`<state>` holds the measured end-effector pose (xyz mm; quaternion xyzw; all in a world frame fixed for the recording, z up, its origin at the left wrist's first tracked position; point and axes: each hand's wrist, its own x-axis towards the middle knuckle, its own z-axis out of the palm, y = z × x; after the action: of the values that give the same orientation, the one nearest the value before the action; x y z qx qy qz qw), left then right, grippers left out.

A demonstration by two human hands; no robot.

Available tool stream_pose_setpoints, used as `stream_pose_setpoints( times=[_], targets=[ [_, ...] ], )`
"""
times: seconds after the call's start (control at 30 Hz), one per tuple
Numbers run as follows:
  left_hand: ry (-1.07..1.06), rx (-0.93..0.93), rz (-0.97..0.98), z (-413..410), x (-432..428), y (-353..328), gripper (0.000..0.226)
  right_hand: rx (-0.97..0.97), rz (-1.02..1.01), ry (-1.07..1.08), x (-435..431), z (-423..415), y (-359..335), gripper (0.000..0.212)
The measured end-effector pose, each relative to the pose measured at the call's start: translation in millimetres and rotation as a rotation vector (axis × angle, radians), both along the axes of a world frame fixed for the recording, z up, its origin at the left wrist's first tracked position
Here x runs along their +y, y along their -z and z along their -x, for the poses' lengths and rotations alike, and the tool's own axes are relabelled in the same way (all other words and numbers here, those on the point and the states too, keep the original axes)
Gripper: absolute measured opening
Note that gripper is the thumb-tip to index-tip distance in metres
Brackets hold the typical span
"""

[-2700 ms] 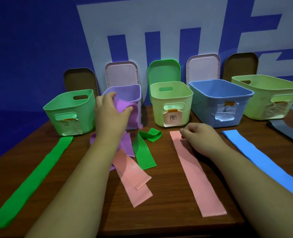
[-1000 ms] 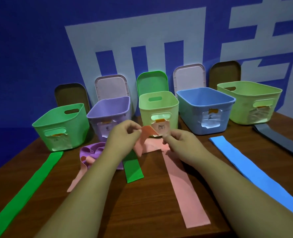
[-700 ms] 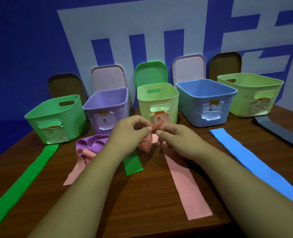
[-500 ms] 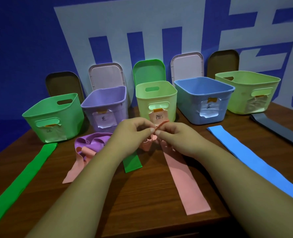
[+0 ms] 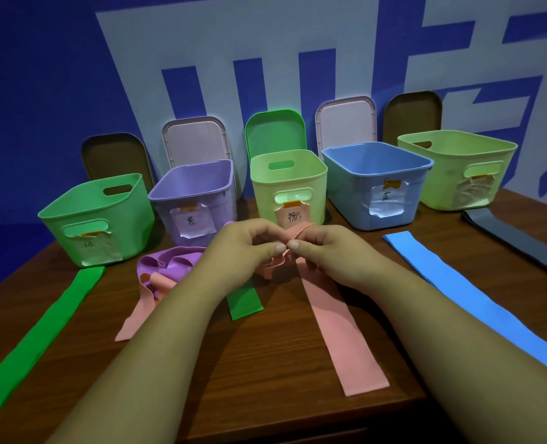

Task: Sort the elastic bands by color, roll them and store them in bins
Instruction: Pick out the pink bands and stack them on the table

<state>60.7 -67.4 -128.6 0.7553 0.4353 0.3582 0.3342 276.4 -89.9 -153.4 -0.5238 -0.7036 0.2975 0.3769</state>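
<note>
Both hands meet over the middle of the bench (image 5: pixel 265 363), just before the pale green bin (image 5: pixel 288 184). Left hand (image 5: pixel 243 248) and right hand (image 5: pixel 329 254) each pinch the far end of a pink band (image 5: pixel 339 331), thumbs nearly touching. That end is folded and lifted, and the rest trails flat toward the front edge. Along the back edge stand a green bin (image 5: pixel 95 216), purple bin (image 5: pixel 195 193) and blue bin (image 5: pixel 374 177), all open. A long green band (image 5: pixel 35 341) lies by the left edge. A purple band (image 5: pixel 169 262) sits crumpled left of the hands. A blue band (image 5: pixel 474 299) runs toward the right edge.
</note>
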Motion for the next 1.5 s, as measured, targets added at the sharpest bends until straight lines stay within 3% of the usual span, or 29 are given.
stream_pose_setpoints(
  times=[0.93, 1.2, 1.3, 1.43, 1.5],
  targets=[
    [-0.019, 0.022, 0.048, 1, -1, -2, 0.018, 0.049, -0.011, -0.030, -2, 0, -3, 0.019],
    [-0.040, -0.009, 0.030, -6, -4, 0, 0.014, -0.055, -0.045, 0.004, 1, 0, 0, 0.017],
    [-0.065, 0.026, -0.032, -4, -5, -1, 0.008, -0.043, -0.026, 0.026, 0, 1, -1, 0.016],
    [-0.200, 0.157, -0.323, -4, -3, -1, 0.015, -0.067, 0.024, 0.094, 0, 1, 0, 0.018],
    [-0.246, 0.121, -0.329, -4, -3, -5, 0.013, -0.086, 0.017, 0.137, 0, 1, 0, 0.020]
  ],
)
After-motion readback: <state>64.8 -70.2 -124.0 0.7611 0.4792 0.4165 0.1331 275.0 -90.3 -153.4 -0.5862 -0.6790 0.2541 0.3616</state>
